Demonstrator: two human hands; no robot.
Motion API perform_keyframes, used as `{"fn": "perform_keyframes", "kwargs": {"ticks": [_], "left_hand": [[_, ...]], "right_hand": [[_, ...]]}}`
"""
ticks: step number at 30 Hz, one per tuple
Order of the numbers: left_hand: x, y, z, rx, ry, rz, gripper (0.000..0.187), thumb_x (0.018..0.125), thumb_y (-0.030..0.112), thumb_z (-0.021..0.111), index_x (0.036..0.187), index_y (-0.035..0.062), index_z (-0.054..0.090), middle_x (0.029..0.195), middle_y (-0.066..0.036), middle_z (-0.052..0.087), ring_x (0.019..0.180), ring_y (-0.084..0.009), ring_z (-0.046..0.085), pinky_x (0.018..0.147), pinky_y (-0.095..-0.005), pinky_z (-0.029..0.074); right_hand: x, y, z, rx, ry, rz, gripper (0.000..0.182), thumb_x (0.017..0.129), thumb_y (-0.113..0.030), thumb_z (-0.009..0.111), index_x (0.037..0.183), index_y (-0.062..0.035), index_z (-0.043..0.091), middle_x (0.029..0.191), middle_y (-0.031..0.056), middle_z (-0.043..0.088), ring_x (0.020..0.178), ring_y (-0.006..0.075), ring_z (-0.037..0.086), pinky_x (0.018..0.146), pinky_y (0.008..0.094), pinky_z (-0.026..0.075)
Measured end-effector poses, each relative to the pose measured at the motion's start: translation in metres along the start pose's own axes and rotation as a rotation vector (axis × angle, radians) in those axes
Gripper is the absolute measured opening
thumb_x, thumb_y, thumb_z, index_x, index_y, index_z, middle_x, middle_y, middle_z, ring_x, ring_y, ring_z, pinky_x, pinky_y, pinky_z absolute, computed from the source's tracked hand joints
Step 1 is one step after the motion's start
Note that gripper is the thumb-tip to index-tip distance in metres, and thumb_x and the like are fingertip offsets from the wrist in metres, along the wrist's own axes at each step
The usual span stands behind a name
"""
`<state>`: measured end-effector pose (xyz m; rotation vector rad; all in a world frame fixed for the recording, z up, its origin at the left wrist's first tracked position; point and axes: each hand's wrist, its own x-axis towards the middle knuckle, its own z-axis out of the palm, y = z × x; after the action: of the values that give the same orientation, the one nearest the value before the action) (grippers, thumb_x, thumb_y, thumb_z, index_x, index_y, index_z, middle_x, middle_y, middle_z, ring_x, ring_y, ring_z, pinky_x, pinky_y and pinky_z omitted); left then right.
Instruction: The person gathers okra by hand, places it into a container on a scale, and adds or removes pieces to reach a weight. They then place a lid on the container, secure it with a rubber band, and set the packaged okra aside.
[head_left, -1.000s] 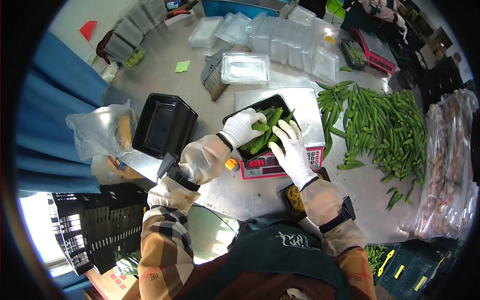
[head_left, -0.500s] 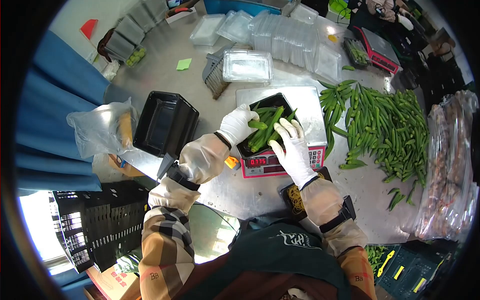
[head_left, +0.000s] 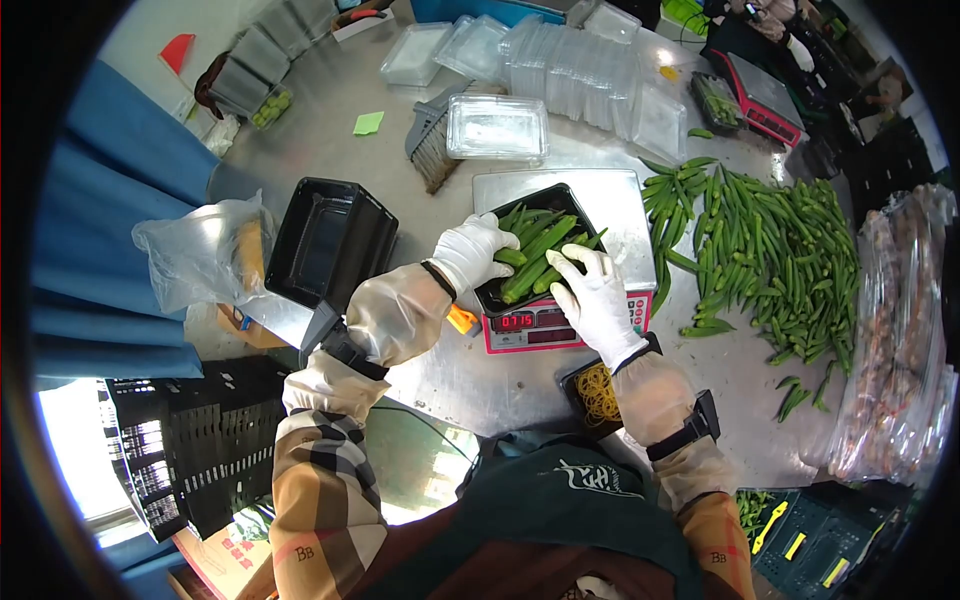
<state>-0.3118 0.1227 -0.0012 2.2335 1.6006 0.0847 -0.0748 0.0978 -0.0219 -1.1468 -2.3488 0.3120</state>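
A black plastic tray heaped with green okra sits at a slant on the digital scale, whose red digits are lit. My left hand, in a white glove, is closed at the tray's left side, its fingers around the end of an okra pod. From the right, my gloved right hand rests on the pods with thumb and fingers apart. Part of the tray's right rim is hidden under it.
Loose okra is piled to the right, beside long plastic-wrapped bundles. Stacked black trays stand left. Clear plastic lids and a brush lie behind. Rubber bands fill a small container near the front edge.
Both hands have settled slightly apart. My left fingers sit lower at the tray's side, and the right hand has shifted a little right, exposing more okra. The scale's digits have changed.
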Motion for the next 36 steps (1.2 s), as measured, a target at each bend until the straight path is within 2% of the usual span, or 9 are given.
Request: {"fn": "perform_keyframes", "kwargs": {"ticks": [2, 5, 9, 17, 21, 27, 29, 34, 36], "left_hand": [[0.0, 0.004, -0.002, 0.057, -0.012, 0.008, 0.039, 0.074, 0.026, 0.076, 0.112, 0.0216, 0.068, 0.099, -0.01, 0.055, 0.099, -0.0308, 0.057, 0.083, -0.0416, 0.05], [-0.008, 0.004, 0.004, 0.085, 0.066, 0.119, 0.039, 0.074, 0.028, 0.075, 0.112, 0.021, 0.069, 0.098, -0.011, 0.054, 0.097, -0.0318, 0.056, 0.082, -0.0422, 0.049], [-0.009, 0.004, 0.001, 0.138, 0.016, 0.143, 0.049, 0.069, 0.032, 0.078, 0.116, 0.0216, 0.067, 0.099, -0.012, 0.053, 0.097, -0.032, 0.055, 0.081, -0.0415, 0.049], [-0.014, 0.01, 0.001, 0.237, 0.04, 0.137, 0.063, 0.056, 0.034, 0.085, 0.114, 0.0229, 0.062, 0.098, -0.01, 0.05, 0.095, -0.0298, 0.054, 0.079, -0.0393, 0.048], [-0.012, 0.018, 0.005, 0.359, 0.133, 0.174, 0.053, 0.057, 0.033, 0.086, 0.103, 0.0195, 0.063, 0.096, -0.011, 0.053, 0.091, -0.0271, 0.057, 0.068, -0.0388, 0.048], [-0.002, 0.022, 0.036, 0.537, 0.423, 0.091, 0.01, 0.074, 0.017, 0.067, 0.083, 0.0128, 0.064, 0.078, -0.009, 0.054, 0.074, -0.0258, 0.059, 0.059, -0.0364, 0.047], [0.001, 0.02, 0.047, 0.564, 0.4, 0.06, 0.002, 0.076, 0.014, 0.062, 0.077, 0.0114, 0.062, 0.072, -0.008, 0.055, 0.068, -0.0253, 0.06, 0.056, -0.0371, 0.046], [-0.003, 0.019, 0.029, 0.382, 0.254, 0.074, 0.006, 0.073, 0.014, 0.064, 0.07, 0.0102, 0.061, 0.065, -0.011, 0.063, 0.066, -0.0289, 0.066, 0.057, -0.0418, 0.05], [-0.004, 0.018, 0.012, 0.134, 0.125, -0.089, 0.019, 0.074, 0.025, 0.07, 0.081, 0.0086, 0.068, 0.073, -0.014, 0.066, 0.074, -0.0346, 0.067, 0.067, -0.0441, 0.053]], "right_hand": [[-0.001, 0.002, 0.004, 0.032, 0.087, -0.016, 0.045, 0.086, -0.025, 0.062, 0.13, -0.0179, 0.058, 0.113, 0.0094, 0.056, 0.1, 0.0299, 0.052, 0.091, 0.0429, 0.043], [0.012, -0.015, -0.011, -0.181, -0.125, 0.021, 0.044, 0.088, -0.027, 0.061, 0.131, -0.0203, 0.057, 0.107, 0.01, 0.055, 0.093, 0.0292, 0.055, 0.086, 0.042, 0.044], [0.021, -0.017, -0.012, -0.207, -0.189, 0.061, 0.039, 0.089, -0.03, 0.061, 0.127, -0.0219, 0.06, 0.104, 0.0091, 0.056, 0.089, 0.0276, 0.057, 0.081, 0.0422, 0.044], [-0.008, -0.003, -0.008, -0.03, -0.02, 0.012, 0.039, 0.086, -0.023, 0.065, 0.124, -0.0155, 0.06, 0.114, 0.0089, 0.054, 0.098, 0.0299, 0.054, 0.09, 0.0425, 0.043], [-0.007, -0.004, -0.009, -0.013, -0.018, 0.02, 0.041, 0.086, -0.023, 0.064, 0.126, -0.0147, 0.059, 0.118, 0.0097, 0.053, 0.101, 0.0305, 0.053, 0.093, 0.0423, 0.042], [-0.009, -0.002, -0.008, -0.022, -0.021, 0.013, 0.044, 0.085, -0.024, 0.065, 0.127, -0.0137, 0.058, 0.12, 0.0104, 0.053, 0.102, 0.0309, 0.053, 0.093, 0.0424, 0.042], [-0.008, -0.001, -0.007, -0.032, -0.022, 0.005, 0.046, 0.084, -0.024, 0.065, 0.128, -0.0133, 0.058, 0.119, 0.0106, 0.054, 0.103, 0.0306, 0.054, 0.094, 0.0426, 0.043], [-0.009, -0.003, -0.006, -0.032, 0.021, 0.006, 0.048, 0.084, -0.02, 0.064, 0.13, -0.0136, 0.057, 0.123, 0.0103, 0.055, 0.102, 0.0295, 0.055, 0.095, 0.0425, 0.043], [-0.009, -0.003, -0.006, -0.058, 0.034, 0.024, 0.048, 0.083, -0.018, 0.063, 0.131, -0.0136, 0.056, 0.125, 0.0097, 0.056, 0.103, 0.0296, 0.055, 0.095, 0.0425, 0.043]]}}
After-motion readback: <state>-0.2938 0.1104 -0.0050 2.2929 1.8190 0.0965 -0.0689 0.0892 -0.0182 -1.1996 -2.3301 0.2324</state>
